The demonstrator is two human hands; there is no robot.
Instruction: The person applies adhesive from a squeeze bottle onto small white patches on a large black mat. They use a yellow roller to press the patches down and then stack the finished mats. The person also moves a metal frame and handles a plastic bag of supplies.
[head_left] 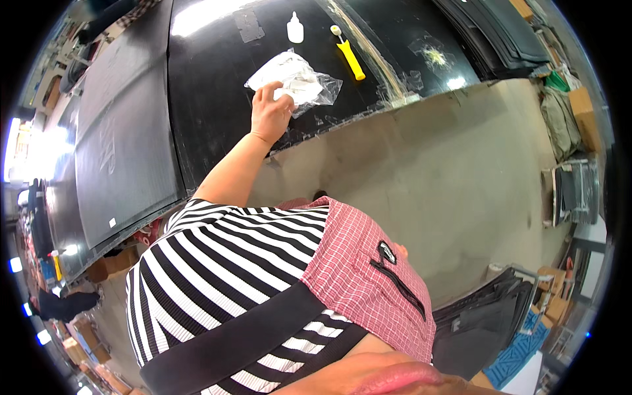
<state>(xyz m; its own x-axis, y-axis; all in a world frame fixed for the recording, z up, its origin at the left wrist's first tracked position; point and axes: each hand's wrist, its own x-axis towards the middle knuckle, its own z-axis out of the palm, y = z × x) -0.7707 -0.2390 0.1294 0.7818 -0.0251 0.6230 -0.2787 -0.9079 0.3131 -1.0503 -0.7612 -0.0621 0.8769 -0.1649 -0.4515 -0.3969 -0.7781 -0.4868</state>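
My left hand (272, 113) reaches out over the black table, its fingers curled and pressed together on the near edge of a clear plastic bag (327, 92) with a crumpled white bundle (289, 72) in it. What exactly the white bundle is cannot be made out. Just beyond the bag stands a small white squeeze bottle (295, 30) with a pointed nozzle. To its right lies a small hand roller (350, 59) with a yellow handle. Of my right side, only a small patch of skin shows past the checked apron (368, 263); the fingers are hidden there.
The black table (217, 85) ends in a worn, taped near edge. A large dark sheet (125, 145) covers its left part. Stacked dark panels (497, 36) lie at the far right. More dark sheets (484, 322) lean by a rack at the lower right, near cardboard boxes (556, 289).
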